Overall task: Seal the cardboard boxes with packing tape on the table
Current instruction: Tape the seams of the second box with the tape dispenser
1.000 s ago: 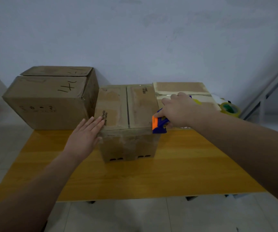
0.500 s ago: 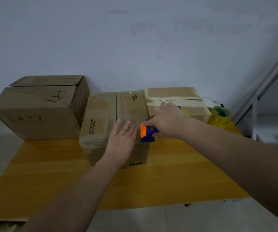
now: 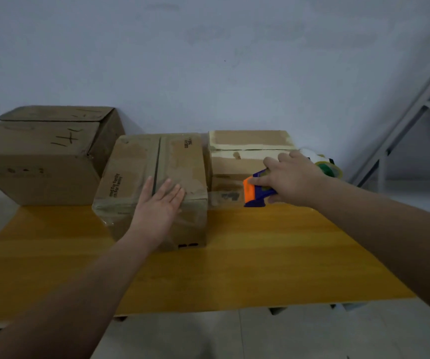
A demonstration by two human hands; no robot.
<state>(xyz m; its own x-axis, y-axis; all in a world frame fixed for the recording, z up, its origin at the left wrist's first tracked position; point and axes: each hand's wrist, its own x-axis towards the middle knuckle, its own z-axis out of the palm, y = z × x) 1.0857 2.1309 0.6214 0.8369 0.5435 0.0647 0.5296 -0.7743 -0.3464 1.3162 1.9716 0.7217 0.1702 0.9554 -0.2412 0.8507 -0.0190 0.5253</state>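
Three cardboard boxes stand along the back of the wooden table (image 3: pixel 234 268). The large box (image 3: pixel 40 156) is at the left, the middle box (image 3: pixel 141 167) sits in front of me, and the right box (image 3: pixel 239 156) has pale tape strips on its top. My left hand (image 3: pixel 159 203) lies flat with straight fingers on the middle box's top, near its front right corner. My right hand (image 3: pixel 294 180) grips a blue and orange tape dispenser (image 3: pixel 256 191) in front of the right box, just above the table. Clear tape appears stretched from the dispenser toward the middle box.
A roll of tape (image 3: pixel 329 169) lies at the table's back right corner, behind my right hand. A grey metal frame (image 3: pixel 416 112) leans against the wall at the right. Pale floor tiles show below the table's front edge.
My left hand slid from the middle box's left side to its top right. My right hand carried the dispenser from the box's right edge out to the right.
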